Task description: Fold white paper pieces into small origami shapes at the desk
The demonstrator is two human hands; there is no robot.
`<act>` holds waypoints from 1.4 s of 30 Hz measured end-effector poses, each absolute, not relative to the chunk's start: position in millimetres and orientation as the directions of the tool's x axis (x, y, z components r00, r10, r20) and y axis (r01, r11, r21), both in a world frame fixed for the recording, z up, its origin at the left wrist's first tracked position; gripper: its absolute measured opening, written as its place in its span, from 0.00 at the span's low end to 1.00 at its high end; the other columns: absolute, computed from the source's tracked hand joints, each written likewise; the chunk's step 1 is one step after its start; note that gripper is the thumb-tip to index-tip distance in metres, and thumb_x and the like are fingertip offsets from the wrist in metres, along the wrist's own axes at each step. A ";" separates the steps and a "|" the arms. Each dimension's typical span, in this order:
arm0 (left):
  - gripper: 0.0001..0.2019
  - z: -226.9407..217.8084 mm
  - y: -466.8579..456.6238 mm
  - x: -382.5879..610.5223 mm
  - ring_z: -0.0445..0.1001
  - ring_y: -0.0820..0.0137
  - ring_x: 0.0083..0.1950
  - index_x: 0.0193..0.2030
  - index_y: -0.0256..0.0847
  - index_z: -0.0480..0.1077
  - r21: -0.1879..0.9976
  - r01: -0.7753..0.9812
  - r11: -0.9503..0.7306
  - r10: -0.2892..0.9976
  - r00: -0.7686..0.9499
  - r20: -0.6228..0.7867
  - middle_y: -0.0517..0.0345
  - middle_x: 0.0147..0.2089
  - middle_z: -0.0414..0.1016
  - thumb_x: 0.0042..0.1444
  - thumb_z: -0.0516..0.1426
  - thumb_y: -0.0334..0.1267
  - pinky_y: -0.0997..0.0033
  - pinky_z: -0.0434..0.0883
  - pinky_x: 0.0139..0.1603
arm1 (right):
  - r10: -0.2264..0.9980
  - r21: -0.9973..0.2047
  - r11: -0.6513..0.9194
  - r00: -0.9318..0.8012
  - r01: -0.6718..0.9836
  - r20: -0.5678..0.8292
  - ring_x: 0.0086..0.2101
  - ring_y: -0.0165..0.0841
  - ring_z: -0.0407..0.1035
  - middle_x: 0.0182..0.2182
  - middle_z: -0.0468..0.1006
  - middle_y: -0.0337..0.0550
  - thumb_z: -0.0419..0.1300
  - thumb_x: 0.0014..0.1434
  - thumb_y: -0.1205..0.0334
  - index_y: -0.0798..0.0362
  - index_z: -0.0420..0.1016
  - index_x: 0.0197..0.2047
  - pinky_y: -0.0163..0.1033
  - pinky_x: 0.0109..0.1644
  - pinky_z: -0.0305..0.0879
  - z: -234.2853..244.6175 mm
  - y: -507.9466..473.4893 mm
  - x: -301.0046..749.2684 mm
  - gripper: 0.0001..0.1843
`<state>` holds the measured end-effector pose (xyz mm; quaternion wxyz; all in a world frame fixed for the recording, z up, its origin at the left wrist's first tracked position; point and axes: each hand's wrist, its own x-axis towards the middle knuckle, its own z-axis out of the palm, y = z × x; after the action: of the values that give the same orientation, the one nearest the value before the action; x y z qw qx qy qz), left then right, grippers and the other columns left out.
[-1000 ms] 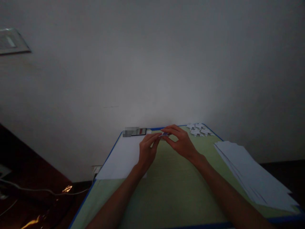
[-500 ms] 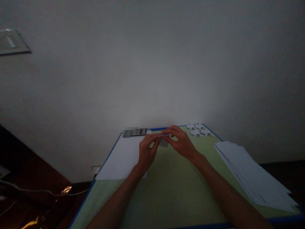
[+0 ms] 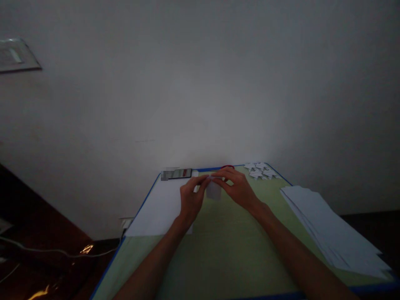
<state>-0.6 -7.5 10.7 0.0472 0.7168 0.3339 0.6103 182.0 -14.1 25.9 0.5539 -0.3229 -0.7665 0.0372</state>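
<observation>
Between my hands hangs a small white piece of paper (image 3: 213, 191), held above the far middle of the table. My left hand (image 3: 191, 193) pinches its top edge from the left with thumb and fingers. From the right, my right hand (image 3: 236, 185) pinches the same edge, its fingertips close to those of the left. The lower part of the paper faces me; the folds at its top are mostly covered by my fingers.
White paper sheets (image 3: 153, 212) lie at the left, with a phone (image 3: 181, 173) behind them. Several folded paper pieces (image 3: 258, 171) sit at the far right. Stacked sheets (image 3: 331, 229) fan along the right of the green table (image 3: 231, 254). A red curved object (image 3: 228, 166) shows behind my right hand.
More of the paper's flat lower part now shows below my fingers. My left hand has shifted slightly left, and the red object has come into view behind my right hand.
</observation>
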 end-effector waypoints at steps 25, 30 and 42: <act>0.05 14.8 -11.7 1.1 0.84 0.65 0.44 0.42 0.45 0.83 0.630 0.303 -0.715 0.668 0.033 0.743 0.57 0.43 0.87 0.60 0.67 0.35 0.65 0.77 0.51 | 0.555 -0.468 0.788 -0.130 0.401 0.822 0.40 0.36 0.77 0.39 0.80 0.44 0.67 0.63 0.66 0.50 0.80 0.39 0.44 0.46 0.76 26.8 -15.4 181.4 0.02; 0.07 13.5 -11.2 0.5 0.84 0.65 0.44 0.44 0.46 0.84 0.687 0.285 -0.669 0.718 0.009 0.696 0.58 0.43 0.87 0.59 0.67 0.35 0.64 0.78 0.51 | 0.567 -0.471 0.783 -0.153 0.407 0.810 0.42 0.37 0.76 0.40 0.78 0.45 0.66 0.65 0.65 0.50 0.80 0.39 0.45 0.47 0.76 24.8 -13.2 182.6 0.02; 0.06 11.7 -10.5 1.6 0.84 0.64 0.45 0.42 0.47 0.84 0.754 0.224 -0.617 0.770 -0.027 0.638 0.58 0.43 0.87 0.57 0.68 0.36 0.63 0.77 0.53 | 0.566 -0.461 0.786 -0.179 0.412 0.804 0.46 0.37 0.74 0.44 0.76 0.45 0.64 0.67 0.62 0.50 0.79 0.40 0.47 0.53 0.73 24.6 -13.3 182.2 0.03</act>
<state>1.6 -10.5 11.7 0.2239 0.6608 0.3759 0.6099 182.2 -13.3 24.6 0.5550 -0.3199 -0.7648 0.0695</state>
